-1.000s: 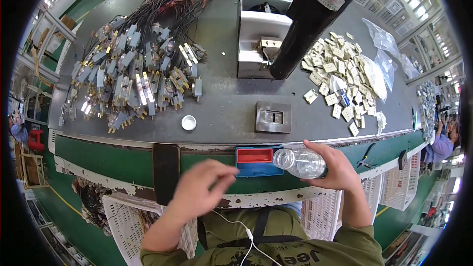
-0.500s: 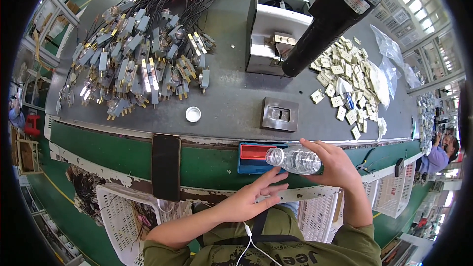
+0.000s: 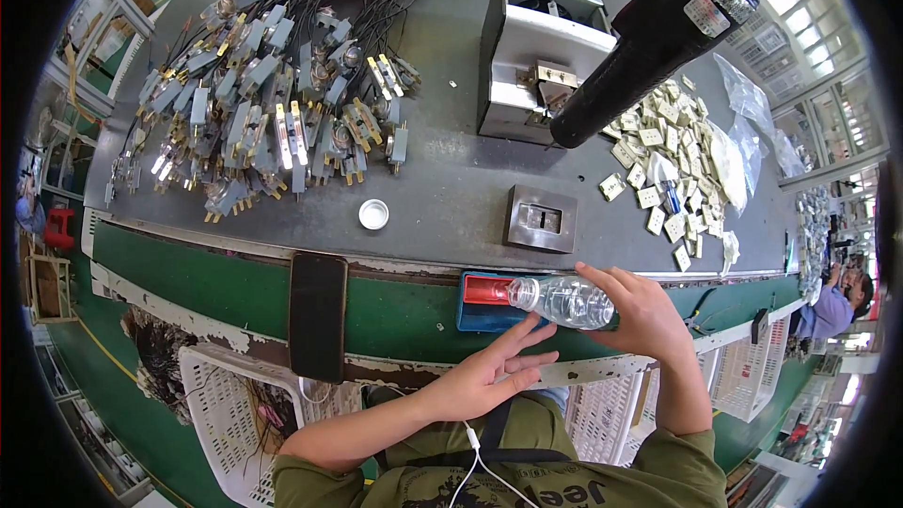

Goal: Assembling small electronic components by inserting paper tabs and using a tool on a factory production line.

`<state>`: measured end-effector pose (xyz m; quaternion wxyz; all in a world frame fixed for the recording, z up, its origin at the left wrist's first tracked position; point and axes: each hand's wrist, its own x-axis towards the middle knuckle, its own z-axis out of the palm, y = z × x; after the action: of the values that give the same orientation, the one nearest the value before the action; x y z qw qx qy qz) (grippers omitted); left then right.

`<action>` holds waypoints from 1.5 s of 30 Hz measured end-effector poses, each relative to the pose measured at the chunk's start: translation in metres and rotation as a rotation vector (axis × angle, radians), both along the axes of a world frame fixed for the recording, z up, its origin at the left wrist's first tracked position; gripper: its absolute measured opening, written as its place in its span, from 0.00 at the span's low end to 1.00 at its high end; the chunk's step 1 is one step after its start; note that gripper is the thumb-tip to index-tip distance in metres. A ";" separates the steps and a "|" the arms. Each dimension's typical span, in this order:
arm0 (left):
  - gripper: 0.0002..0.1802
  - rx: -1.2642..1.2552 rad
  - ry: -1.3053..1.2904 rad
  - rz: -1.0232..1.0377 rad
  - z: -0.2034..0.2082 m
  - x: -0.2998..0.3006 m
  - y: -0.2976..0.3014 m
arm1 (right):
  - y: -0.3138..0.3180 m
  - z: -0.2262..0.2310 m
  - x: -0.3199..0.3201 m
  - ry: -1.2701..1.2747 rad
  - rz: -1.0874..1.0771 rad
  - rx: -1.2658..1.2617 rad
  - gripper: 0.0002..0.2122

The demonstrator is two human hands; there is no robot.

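Observation:
My right hand [image 3: 644, 315] grips a clear plastic bottle [image 3: 576, 303] that lies nearly level, its uncapped mouth pointing left. The mouth is over a red tray [image 3: 484, 289] set in a blue box [image 3: 467, 318] on the green table edge. Whether liquid runs out is not clear. Just below the bottle's neck, my left hand [image 3: 489, 372] is open with its fingers spread, holding nothing. A white bottle cap [image 3: 373, 214] lies on the grey table. Farther back stands a metal block with a slot [image 3: 542, 219].
A phone [image 3: 318, 318] lies on the left edge. Wired grey parts [image 3: 273, 103] are heaped at the far left. A metal machine [image 3: 541, 47] and a black cylindrical tool [image 3: 640, 56] stand mid-back. Cream plastic pieces [image 3: 673, 165] cover the right. Pliers [image 3: 698, 310] lie at the right edge.
The bottle's mouth has come farther over the red tray and is tipped a little differently. My left hand stays spread below it. The whole view has shifted slightly.

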<state>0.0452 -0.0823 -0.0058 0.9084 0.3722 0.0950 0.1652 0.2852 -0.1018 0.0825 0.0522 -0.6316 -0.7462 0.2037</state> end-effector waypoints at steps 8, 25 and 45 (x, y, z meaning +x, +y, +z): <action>0.38 -0.016 -0.028 0.005 -0.002 0.001 -0.001 | 0.000 0.002 0.000 -0.004 -0.007 -0.003 0.38; 0.38 0.004 -0.007 -0.015 -0.001 0.002 -0.002 | -0.002 0.009 -0.001 -0.018 -0.007 -0.017 0.39; 0.27 0.319 0.211 -0.044 0.031 -0.018 0.011 | -0.006 0.006 0.004 0.050 -0.040 0.013 0.39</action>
<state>0.0273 -0.0710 0.0251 0.8262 0.5288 0.1544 0.1184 0.2893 -0.1077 0.0886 0.0790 -0.6406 -0.7333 0.2134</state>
